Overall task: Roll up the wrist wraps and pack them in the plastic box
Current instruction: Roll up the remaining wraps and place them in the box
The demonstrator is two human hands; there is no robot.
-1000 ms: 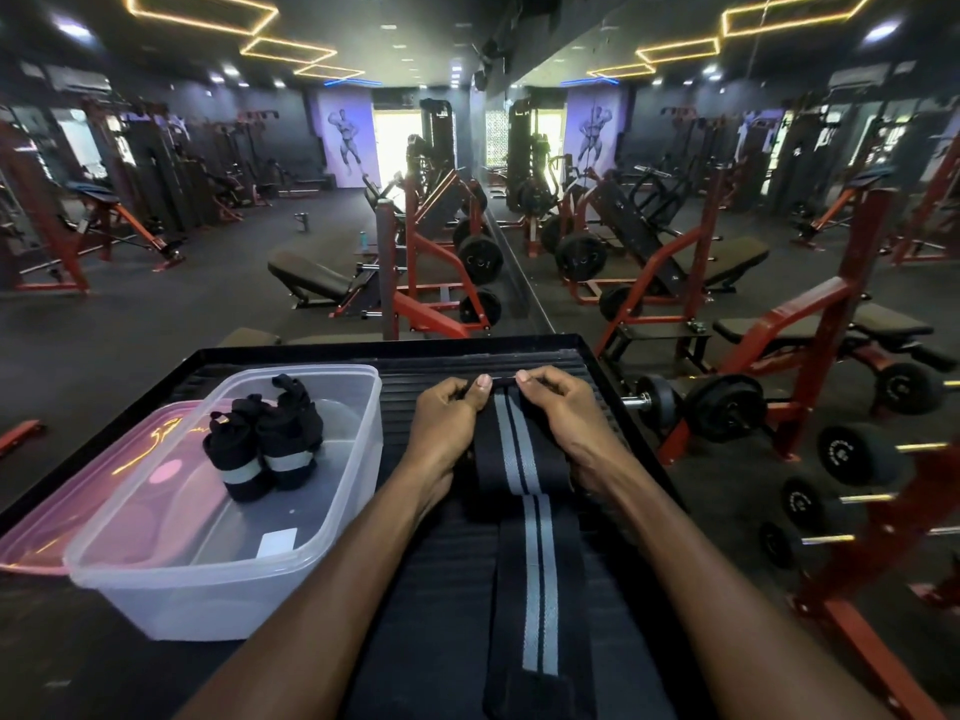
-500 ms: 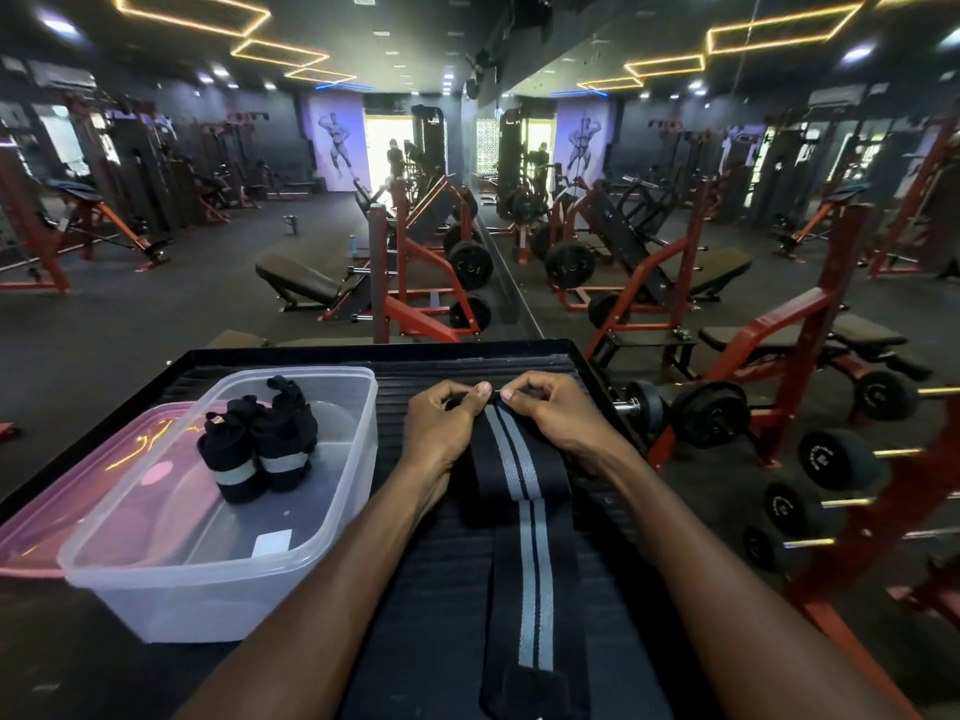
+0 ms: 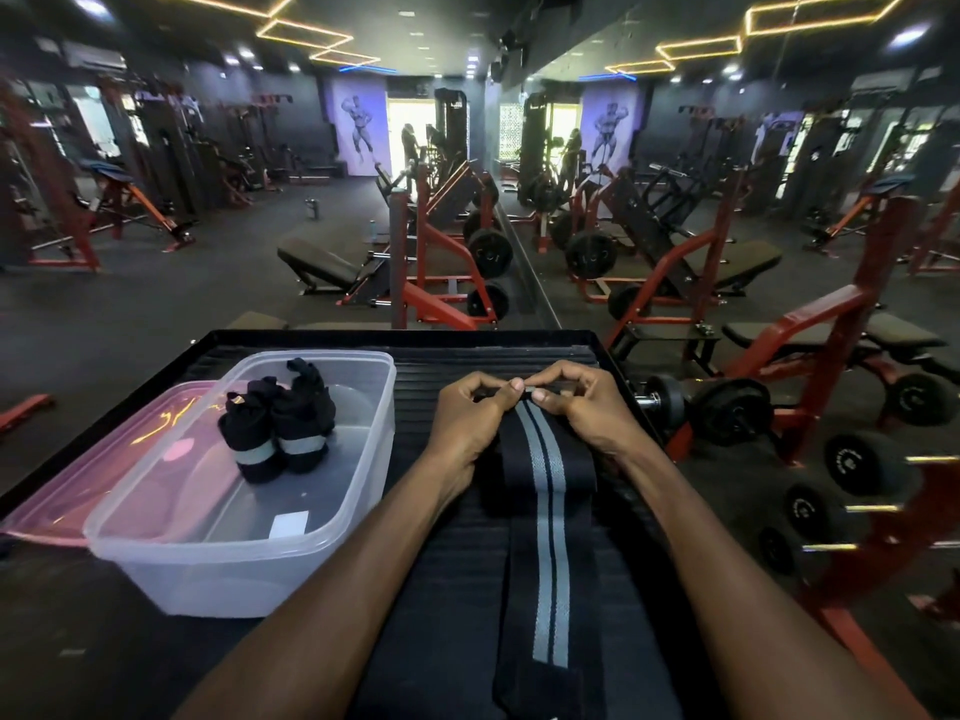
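Note:
A long black wrist wrap (image 3: 545, 537) with grey stripes lies flat along the black ribbed platform (image 3: 415, 356), running from the near edge away from me. My left hand (image 3: 467, 418) and my right hand (image 3: 582, 407) both pinch its far end with curled fingers, thumbs nearly touching, folding that end over. To the left stands a clear plastic box (image 3: 208, 563) holding two rolled black wraps (image 3: 280, 428) upright at its far end.
A pink translucent lid (image 3: 104, 480) lies under the box's left side. Dumbbells on a red rack (image 3: 841, 470) stand close to the platform's right edge. Benches and weight machines fill the gym floor beyond, doubled by a wall mirror.
My fingers have curled more tightly over the wrap's far end, and that end has begun to fold back toward me. The box and rolled wraps have not moved.

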